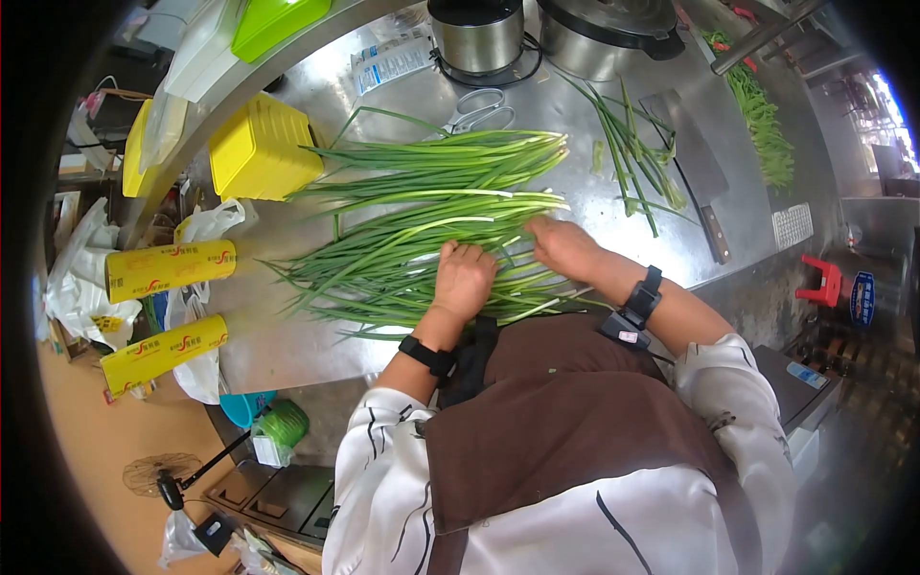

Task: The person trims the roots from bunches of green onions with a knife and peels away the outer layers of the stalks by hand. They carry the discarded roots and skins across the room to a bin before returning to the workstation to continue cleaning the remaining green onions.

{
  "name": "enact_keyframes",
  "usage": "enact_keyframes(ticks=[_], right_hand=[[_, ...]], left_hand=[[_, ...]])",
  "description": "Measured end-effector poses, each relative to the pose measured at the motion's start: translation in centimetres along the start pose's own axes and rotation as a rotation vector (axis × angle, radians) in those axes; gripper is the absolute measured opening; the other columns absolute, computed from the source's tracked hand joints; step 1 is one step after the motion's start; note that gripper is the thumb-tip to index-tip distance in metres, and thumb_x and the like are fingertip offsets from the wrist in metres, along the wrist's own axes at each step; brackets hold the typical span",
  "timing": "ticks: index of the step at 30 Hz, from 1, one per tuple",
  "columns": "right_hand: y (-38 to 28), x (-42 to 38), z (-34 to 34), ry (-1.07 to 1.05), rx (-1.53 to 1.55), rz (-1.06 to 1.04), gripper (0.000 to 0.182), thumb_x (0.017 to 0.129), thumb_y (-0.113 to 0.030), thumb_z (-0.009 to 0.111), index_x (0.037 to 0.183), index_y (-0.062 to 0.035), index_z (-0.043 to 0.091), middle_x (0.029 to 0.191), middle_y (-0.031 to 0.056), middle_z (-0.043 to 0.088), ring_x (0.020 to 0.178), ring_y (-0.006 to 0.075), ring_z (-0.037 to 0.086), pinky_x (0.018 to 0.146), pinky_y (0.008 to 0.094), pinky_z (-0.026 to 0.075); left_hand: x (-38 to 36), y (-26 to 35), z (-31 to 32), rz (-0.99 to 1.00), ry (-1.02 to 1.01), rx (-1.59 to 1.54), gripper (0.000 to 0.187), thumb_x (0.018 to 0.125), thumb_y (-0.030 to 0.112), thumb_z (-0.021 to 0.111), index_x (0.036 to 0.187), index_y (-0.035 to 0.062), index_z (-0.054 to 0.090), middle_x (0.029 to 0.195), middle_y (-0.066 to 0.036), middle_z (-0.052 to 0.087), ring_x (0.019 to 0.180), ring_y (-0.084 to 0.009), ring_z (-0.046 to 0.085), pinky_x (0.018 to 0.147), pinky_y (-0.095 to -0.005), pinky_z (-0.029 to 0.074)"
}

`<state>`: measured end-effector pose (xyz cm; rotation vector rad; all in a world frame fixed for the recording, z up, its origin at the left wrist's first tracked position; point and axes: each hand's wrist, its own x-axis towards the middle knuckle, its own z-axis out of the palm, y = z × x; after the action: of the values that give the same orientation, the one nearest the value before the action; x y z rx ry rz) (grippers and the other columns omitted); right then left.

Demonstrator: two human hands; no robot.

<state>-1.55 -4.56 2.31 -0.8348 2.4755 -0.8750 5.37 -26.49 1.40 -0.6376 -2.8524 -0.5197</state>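
Long green scallions (383, 254) lie in two bunches across the steel counter, their pale ends pointing right. My left hand (467, 278) rests on the nearer bunch, its fingers curled closed around some stalks. Close by on the right, my right hand (565, 247) pinches at the pale ends of the same bunch; its fingertips are partly hidden. Beyond them lies the farther bunch (460, 161), touched by neither hand. A smaller heap of loose green stalks (637, 158) sits to the right, beside a cleaver (692, 158) with a wooden handle.
Scissors (476, 110) lie behind the bunches, near a metal pot (476, 38) with a cord and a larger lidded pot (599, 43). At left are a yellow container (261, 149) and yellow wrap boxes (172, 268). More greens (762, 125) lie at far right.
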Motion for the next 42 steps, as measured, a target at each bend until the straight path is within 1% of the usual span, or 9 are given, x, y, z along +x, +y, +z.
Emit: enact_keyframes(ticks=[8,12,13,16,19,25,34,40,42], right_hand=[[6.9,-3.7,-6.5,0.388,-0.125,0.069,0.027,0.079,-0.003,0.06,0.105,-0.0003,0.063,0.105,0.0204,0.063,0.092,0.0412,0.063,0.082,0.0464,0.051],[7.9,-5.2,-9.9,0.588,0.199,0.435,0.018,0.088,-0.007,0.055,0.102,0.0006,0.061,0.089,0.015,0.064,0.083,0.0284,0.065,0.074,0.0381,0.051],[8.5,-5.2,-10.2,0.57,0.411,0.486,0.02,0.09,-0.012,0.055,0.105,-0.0005,0.061,0.082,0.0086,0.063,0.077,0.0182,0.061,0.068,0.0317,0.049],[8.5,-4.2,-8.5,0.347,0.958,0.527,0.023,0.088,-0.016,0.06,0.106,-0.0019,0.064,0.082,0.0051,0.064,0.074,0.0141,0.06,0.065,0.0291,0.048],[3.2,-1.1,-4.3,0.196,0.636,0.328,0.026,0.086,-0.022,0.066,0.104,-0.0029,0.068,0.078,0.0049,0.065,0.073,0.0148,0.06,0.066,0.0309,0.049],[-1.0,3.4,0.9,0.15,-0.192,-0.075,0.017,0.082,-0.009,0.062,0.098,-0.0035,0.066,0.097,0.0149,0.064,0.088,0.0356,0.065,0.076,0.0436,0.053],[-0.2,3.1,-0.9,0.233,0.123,-0.141,0.019,0.087,-0.011,0.062,0.104,-0.0028,0.061,0.093,0.0168,0.063,0.086,0.0341,0.065,0.077,0.0446,0.051],[2.3,1.4,-3.9,0.175,0.829,0.381,0.021,0.096,-0.019,0.059,0.107,-0.0016,0.056,0.079,0.0089,0.061,0.066,0.0163,0.058,0.061,0.0318,0.046],[3.7,0.1,-5.9,0.287,0.718,0.357,0.019,0.097,-0.02,0.058,0.105,-0.0032,0.054,0.077,0.0042,0.058,0.061,0.0116,0.054,0.056,0.0276,0.043]], left_hand=[[-0.2,-0.4,-0.1,0.013,-0.028,0.021,0.01,0.078,0.013,0.073,0.072,0.0117,0.065,0.071,-0.006,0.058,0.074,-0.0262,0.059,0.083,-0.0401,0.041],[-0.2,-0.3,-0.9,-0.02,-0.011,-0.114,0.006,0.079,0.012,0.072,0.079,0.0109,0.067,0.078,-0.006,0.06,0.078,-0.0268,0.06,0.084,-0.0405,0.04],[0.2,-0.1,-1.2,-0.03,0.033,-0.114,0.007,0.079,0.012,0.072,0.083,0.0107,0.067,0.081,-0.006,0.061,0.081,-0.0271,0.059,0.084,-0.0406,0.04],[1.1,-0.1,-1.4,-0.056,0.134,-0.078,0.014,0.08,0.011,0.072,0.093,0.0102,0.066,0.09,-0.007,0.062,0.088,-0.0281,0.059,0.085,-0.0412,0.04],[1.9,-0.3,-0.9,-0.063,0.166,0.001,0.019,0.08,0.011,0.072,0.098,0.01,0.066,0.096,-0.008,0.063,0.093,-0.0287,0.058,0.086,-0.0419,0.04],[1.5,-1.0,-0.2,-0.113,0.053,0.076,0.023,0.08,0.011,0.072,0.102,0.0083,0.067,0.102,-0.007,0.062,0.097,-0.0281,0.057,0.089,-0.0428,0.04],[1.7,-0.9,-0.7,-0.109,0.217,0.024,0.025,0.08,0.012,0.073,0.105,0.0106,0.069,0.108,-0.005,0.062,0.101,-0.0283,0.057,0.09,-0.0434,0.042],[1.1,-1.8,0.3,-0.112,0.161,0.012,0.022,0.079,0.011,0.073,0.101,0.0126,0.071,0.11,-0.005,0.062,0.101,-0.0278,0.057,0.087,-0.0424,0.044],[1.0,-1.9,0.2,-0.117,0.155,0.0,0.022,0.079,0.01,0.073,0.101,0.0122,0.071,0.109,-0.005,0.063,0.101,-0.0279,0.057,0.087,-0.042,0.044]])
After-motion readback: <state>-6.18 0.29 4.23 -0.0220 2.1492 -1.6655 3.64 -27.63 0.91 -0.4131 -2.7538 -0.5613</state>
